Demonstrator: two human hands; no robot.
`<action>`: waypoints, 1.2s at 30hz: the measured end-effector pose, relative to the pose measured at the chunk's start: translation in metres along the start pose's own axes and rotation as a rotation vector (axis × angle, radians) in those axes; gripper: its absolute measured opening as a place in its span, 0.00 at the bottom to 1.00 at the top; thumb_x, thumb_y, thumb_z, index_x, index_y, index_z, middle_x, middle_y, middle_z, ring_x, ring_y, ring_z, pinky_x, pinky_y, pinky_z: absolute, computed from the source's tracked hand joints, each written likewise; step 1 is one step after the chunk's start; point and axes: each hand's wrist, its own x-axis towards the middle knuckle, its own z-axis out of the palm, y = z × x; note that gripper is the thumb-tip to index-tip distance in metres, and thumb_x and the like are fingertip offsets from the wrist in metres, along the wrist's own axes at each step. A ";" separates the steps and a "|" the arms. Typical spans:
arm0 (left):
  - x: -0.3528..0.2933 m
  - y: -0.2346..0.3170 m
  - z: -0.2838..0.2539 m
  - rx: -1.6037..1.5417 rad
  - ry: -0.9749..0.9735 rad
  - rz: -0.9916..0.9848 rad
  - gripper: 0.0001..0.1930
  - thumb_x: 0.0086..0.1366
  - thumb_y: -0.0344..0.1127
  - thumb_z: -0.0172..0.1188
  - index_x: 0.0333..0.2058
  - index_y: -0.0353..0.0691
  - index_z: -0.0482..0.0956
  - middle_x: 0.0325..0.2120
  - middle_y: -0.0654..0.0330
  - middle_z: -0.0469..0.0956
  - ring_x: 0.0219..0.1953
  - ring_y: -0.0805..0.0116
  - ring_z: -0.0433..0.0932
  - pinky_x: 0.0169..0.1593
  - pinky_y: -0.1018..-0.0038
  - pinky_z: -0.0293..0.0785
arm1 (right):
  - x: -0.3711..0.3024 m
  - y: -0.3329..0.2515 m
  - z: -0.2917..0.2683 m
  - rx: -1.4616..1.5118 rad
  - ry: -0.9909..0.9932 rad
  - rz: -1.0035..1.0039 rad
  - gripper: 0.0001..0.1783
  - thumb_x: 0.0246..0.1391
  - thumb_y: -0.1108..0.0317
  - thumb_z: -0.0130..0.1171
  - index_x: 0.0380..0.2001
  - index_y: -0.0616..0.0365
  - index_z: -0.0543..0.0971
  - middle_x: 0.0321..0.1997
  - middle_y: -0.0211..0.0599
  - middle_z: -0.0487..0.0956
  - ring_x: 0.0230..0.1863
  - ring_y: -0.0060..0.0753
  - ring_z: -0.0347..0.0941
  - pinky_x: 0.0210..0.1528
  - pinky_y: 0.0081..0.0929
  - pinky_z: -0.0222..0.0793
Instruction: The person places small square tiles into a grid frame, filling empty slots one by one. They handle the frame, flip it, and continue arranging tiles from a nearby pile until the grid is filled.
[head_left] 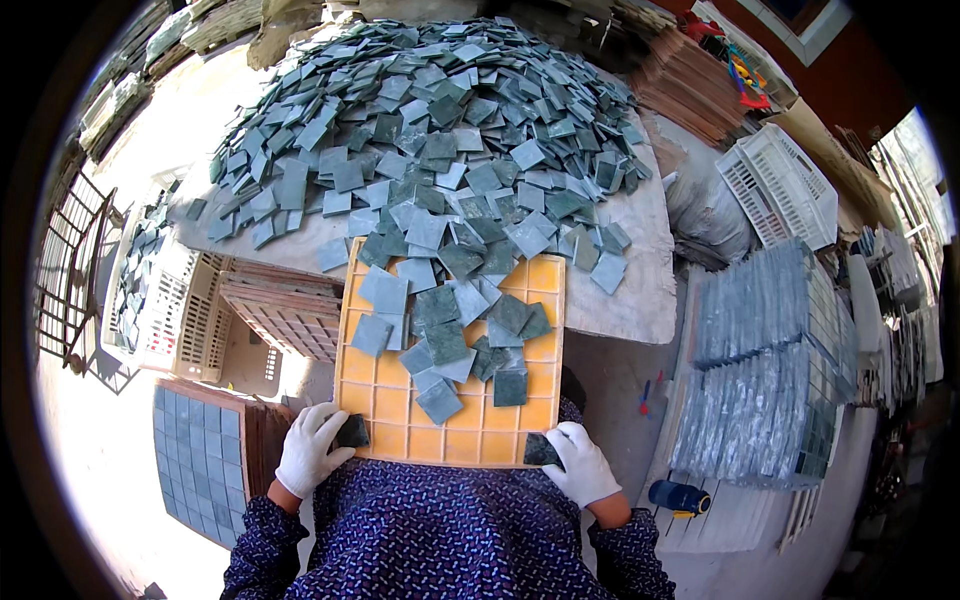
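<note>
An orange gridded tray (390, 400) lies in front of me, its near edge against my patterned top. At its near left corner my left hand (313, 450), in a white glove, has its fingers closed on a dark green square stone tile (353, 431). My right hand (582, 466), gloved too, pinches another dark tile (541, 450) at the near right corner. Loose grey-green tiles (440, 340) overlap in the tray's middle and far part, some askew across the grid lines. Beyond the tray rises a large heap of the same tiles (430, 140).
The heap rests on a pale tabletop (625, 300). Left stand a white crate (185, 310) and a stack faced with laid tiles (197, 455). Right are wrapped tile stacks (750, 400), a dark blue bottle (680, 497) and white crates (780, 185). Brown trays (685, 85) are piled at the back.
</note>
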 end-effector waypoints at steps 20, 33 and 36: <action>0.001 0.003 -0.012 -0.004 -0.105 0.047 0.28 0.46 0.34 0.67 0.49 0.37 0.73 0.46 0.53 0.70 0.48 0.51 0.70 0.53 0.61 0.69 | 0.004 0.006 0.005 -0.091 0.034 -0.162 0.24 0.44 0.63 0.64 0.47 0.56 0.72 0.48 0.43 0.71 0.47 0.45 0.72 0.49 0.36 0.71; 0.002 -0.001 -0.008 -0.026 -0.088 0.077 0.28 0.43 0.32 0.67 0.47 0.36 0.73 0.42 0.53 0.70 0.47 0.51 0.71 0.51 0.61 0.70 | 0.024 0.018 -0.021 -0.005 0.139 -0.141 0.26 0.43 0.62 0.65 0.47 0.58 0.72 0.48 0.45 0.70 0.44 0.48 0.74 0.43 0.38 0.73; 0.002 -0.001 -0.006 -0.024 -0.064 0.096 0.28 0.43 0.32 0.67 0.46 0.36 0.73 0.42 0.53 0.70 0.46 0.51 0.71 0.50 0.61 0.70 | 0.057 0.034 -0.033 0.041 0.231 -0.097 0.26 0.43 0.62 0.66 0.46 0.58 0.72 0.48 0.44 0.70 0.40 0.47 0.75 0.41 0.37 0.74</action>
